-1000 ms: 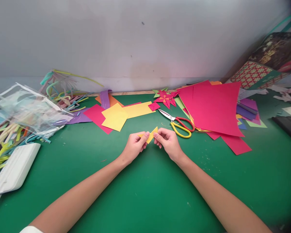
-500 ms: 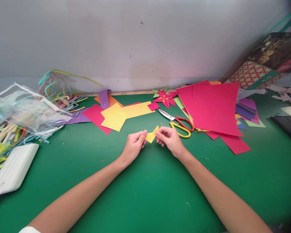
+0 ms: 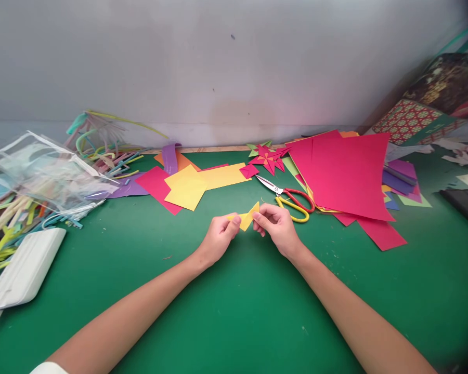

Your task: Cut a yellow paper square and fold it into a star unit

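Between my two hands, a small folded piece of yellow paper [image 3: 247, 218] is held above the green table. My left hand [image 3: 220, 234] pinches its left side between thumb and fingers. At its right edge, my right hand [image 3: 276, 226] grips it by thumb and fingertips. Parts of the folds lie hidden under the fingers. Just beyond my right hand lie scissors [image 3: 296, 203] with one red and one yellow handle, blades pointing up and left. Behind them are a small folded red paper [image 3: 249, 171] and red paper stars [image 3: 269, 158].
Large red sheets [image 3: 345, 176] are piled at the right. Yellow paper squares [image 3: 186, 188] overlap other coloured sheets at the back left. A clear plastic bag [image 3: 42, 166], fuzzy craft stems [image 3: 0, 228] and a white device [image 3: 25, 267] occupy the left side. A wall rises behind the table.
The yellow paper has turned slightly in my hands, and a narrow part now sticks out above my left fingers. Both hands keep their hold. The whole view has shifted a little.
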The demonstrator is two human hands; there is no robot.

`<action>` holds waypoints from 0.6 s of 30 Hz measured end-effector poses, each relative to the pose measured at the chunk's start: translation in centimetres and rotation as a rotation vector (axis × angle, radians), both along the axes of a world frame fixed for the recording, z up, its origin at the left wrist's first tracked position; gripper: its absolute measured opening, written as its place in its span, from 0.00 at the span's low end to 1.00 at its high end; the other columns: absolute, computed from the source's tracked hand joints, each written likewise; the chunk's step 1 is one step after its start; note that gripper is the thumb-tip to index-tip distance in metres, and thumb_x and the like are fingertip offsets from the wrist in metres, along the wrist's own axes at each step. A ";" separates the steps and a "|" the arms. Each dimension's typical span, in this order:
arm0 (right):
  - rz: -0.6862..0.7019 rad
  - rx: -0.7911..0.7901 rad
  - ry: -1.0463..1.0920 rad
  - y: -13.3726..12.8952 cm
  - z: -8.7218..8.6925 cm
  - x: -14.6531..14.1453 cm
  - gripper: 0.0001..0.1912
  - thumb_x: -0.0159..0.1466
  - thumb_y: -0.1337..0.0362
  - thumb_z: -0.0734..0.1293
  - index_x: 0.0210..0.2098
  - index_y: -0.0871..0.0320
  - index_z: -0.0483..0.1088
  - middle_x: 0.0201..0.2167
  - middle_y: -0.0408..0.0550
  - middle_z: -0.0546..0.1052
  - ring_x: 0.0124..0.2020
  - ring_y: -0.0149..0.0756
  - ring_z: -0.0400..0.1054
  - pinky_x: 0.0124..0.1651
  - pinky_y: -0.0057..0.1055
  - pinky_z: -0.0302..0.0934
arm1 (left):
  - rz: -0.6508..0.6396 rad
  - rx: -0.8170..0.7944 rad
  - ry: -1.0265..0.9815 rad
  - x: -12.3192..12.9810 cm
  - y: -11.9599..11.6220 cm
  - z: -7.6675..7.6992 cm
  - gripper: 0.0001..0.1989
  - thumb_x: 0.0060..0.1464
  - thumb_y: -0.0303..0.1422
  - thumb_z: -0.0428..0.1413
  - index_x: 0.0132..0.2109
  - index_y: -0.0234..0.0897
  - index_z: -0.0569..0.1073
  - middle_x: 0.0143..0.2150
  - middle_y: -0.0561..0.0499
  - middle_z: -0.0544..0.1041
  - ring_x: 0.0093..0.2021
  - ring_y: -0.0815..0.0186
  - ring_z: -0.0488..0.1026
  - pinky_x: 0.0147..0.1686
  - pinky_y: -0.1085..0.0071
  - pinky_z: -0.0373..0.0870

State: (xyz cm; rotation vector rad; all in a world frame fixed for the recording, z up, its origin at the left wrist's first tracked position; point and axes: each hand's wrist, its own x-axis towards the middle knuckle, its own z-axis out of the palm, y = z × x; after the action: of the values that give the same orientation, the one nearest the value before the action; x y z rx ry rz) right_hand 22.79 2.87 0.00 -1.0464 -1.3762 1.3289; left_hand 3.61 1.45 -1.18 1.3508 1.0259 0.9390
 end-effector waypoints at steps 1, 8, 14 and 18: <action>0.023 -0.002 0.000 -0.1 0.0 0.0 0.19 0.66 0.48 0.71 0.28 0.56 0.72 0.22 0.42 0.74 0.21 0.31 0.64 0.23 0.28 0.60 | -0.029 -0.014 0.009 0.0 -0.1 -0.1 0.28 0.66 0.55 0.48 0.27 0.38 0.58 0.23 0.58 0.51 0.24 0.72 0.47 0.23 0.71 0.45; 0.055 -0.007 -0.006 -0.2 -0.1 -0.4 0.19 0.66 0.49 0.71 0.27 0.56 0.71 0.22 0.42 0.73 0.20 0.31 0.64 0.24 0.28 0.60 | 0.011 -0.009 0.081 0.5 -0.2 0.1 0.28 0.67 0.55 0.46 0.27 0.37 0.60 0.23 0.56 0.56 0.24 0.71 0.50 0.23 0.71 0.49; 0.012 -0.014 -0.020 -0.4 -0.2 -0.6 0.20 0.66 0.47 0.71 0.28 0.56 0.72 0.21 0.42 0.73 0.20 0.31 0.63 0.23 0.28 0.59 | -0.014 -0.010 0.099 0.3 -0.2 0.2 0.30 0.67 0.56 0.45 0.25 0.38 0.56 0.22 0.56 0.52 0.24 0.71 0.48 0.23 0.70 0.46; 0.001 -0.009 0.004 -0.5 0.0 -0.5 0.19 0.66 0.48 0.71 0.27 0.56 0.71 0.21 0.42 0.74 0.20 0.31 0.63 0.23 0.28 0.60 | -0.125 0.044 0.107 0.1 -0.3 0.4 0.31 0.67 0.55 0.45 0.23 0.38 0.53 0.22 0.56 0.50 0.24 0.71 0.46 0.24 0.68 0.44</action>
State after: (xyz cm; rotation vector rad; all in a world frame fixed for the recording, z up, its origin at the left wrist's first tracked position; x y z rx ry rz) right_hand 22.27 2.33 0.03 -1.0485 -1.3684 1.3382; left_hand 3.72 1.15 -0.81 1.4975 0.9944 0.8074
